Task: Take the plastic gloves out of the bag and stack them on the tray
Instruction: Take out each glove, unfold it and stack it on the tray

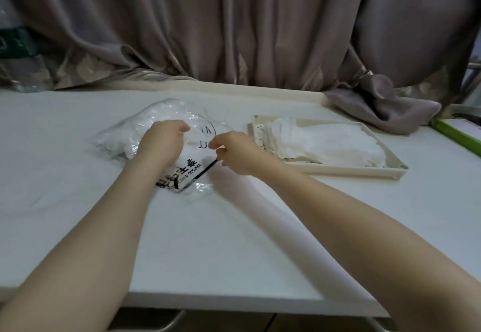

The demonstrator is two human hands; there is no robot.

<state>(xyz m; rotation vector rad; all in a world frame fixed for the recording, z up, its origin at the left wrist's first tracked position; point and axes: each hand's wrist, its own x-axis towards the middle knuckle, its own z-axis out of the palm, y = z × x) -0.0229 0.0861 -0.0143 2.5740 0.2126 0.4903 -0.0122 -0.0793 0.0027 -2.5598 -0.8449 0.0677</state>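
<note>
A clear plastic bag (125, 133) with black print lies on the white table, stuffed with white plastic gloves. My left hand (162, 143) rests on top of the bag with its fingers curled into the plastic. My right hand (234, 152) pinches the bag's right edge near the black strip. To the right, a beige tray (338, 169) holds a stack of white plastic gloves (322, 139).
A grey curtain (234, 19) hangs behind the table, one fold of it lying on the far right corner. A green-edged box (458, 131) sits at the right edge. The table's front edge (234, 303) runs below my forearms.
</note>
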